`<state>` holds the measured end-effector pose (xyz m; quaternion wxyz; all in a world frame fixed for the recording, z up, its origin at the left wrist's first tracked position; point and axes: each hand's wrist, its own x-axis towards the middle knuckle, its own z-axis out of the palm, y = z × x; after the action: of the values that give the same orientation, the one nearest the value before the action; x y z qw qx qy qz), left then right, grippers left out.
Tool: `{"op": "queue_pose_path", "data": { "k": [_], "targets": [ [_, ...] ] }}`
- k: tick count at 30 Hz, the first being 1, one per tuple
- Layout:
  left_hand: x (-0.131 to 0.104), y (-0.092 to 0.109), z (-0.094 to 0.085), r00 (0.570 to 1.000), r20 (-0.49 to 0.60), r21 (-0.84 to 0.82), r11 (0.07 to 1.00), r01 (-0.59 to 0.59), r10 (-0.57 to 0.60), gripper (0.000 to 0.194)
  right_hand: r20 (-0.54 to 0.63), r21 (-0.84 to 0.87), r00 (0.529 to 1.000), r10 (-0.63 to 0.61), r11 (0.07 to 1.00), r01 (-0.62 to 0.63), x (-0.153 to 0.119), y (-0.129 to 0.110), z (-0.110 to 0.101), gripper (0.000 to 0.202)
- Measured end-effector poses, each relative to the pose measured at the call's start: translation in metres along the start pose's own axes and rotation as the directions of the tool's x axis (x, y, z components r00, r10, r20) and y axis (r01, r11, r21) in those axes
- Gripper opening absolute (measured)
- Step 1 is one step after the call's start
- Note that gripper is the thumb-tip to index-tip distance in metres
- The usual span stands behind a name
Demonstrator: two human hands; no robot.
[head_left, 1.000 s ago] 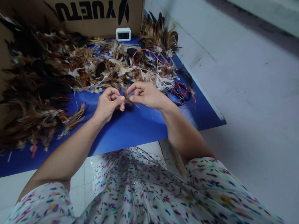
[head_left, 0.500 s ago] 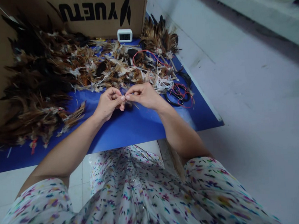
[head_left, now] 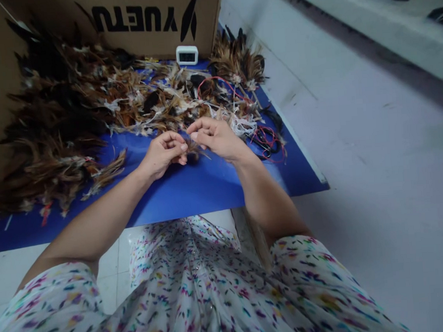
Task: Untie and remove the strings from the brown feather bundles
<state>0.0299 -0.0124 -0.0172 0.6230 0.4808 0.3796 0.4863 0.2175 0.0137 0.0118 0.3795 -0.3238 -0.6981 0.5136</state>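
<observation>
My left hand [head_left: 162, 154] is closed in a pinch above the blue tabletop. A small brown feather tuft [head_left: 195, 148] sticks out to the right of its fingertips and seems to be held there. My right hand [head_left: 219, 140] is a short gap away, thumb and forefinger drawn together. Whatever lies in that pinch is too small to make out. Just beyond both hands spreads a heap of brown feathers [head_left: 125, 87] with pale, fluffy ends.
Black-handled scissors [head_left: 260, 145] tangled with red thread [head_left: 267, 141] lie right of my hands, near white strings [head_left: 243, 123]. A small white digital clock [head_left: 187, 55] stands before a cardboard box [head_left: 137, 45]. More feathers [head_left: 54, 167] cover the left side; a wall [head_left: 340, 127] borders the right.
The hands, fingertip to fingertip before, are now apart. My right hand has lifted slightly up and right, while the left stays nearly in place. The feather tuft shows more clearly between them.
</observation>
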Motion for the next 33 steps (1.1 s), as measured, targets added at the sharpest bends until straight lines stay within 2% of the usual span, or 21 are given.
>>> {"op": "queue_pose_path", "data": {
  "k": [11,20,33],
  "targets": [
    [-0.0029,0.0004,0.0048,0.999,0.005,0.036,0.999,0.036,-0.036,0.048,0.115,-0.002,0.992,-0.06,0.998,0.061,-0.0027,-0.0008,-0.0031,0.03],
    [-0.0045,0.0003,0.0049,0.998,0.058,0.099,0.995,0.025,-0.03,0.045,0.039,-0.008,0.998,-0.055,0.998,0.055,-0.0018,-0.0004,-0.0014,0.018],
    [-0.006,-0.0028,0.0061,0.991,0.127,0.176,0.984,0.006,-0.028,0.04,0.029,0.029,1.0,0.001,1.0,-0.002,0.0,0.0038,0.003,0.03]
  ]
}}
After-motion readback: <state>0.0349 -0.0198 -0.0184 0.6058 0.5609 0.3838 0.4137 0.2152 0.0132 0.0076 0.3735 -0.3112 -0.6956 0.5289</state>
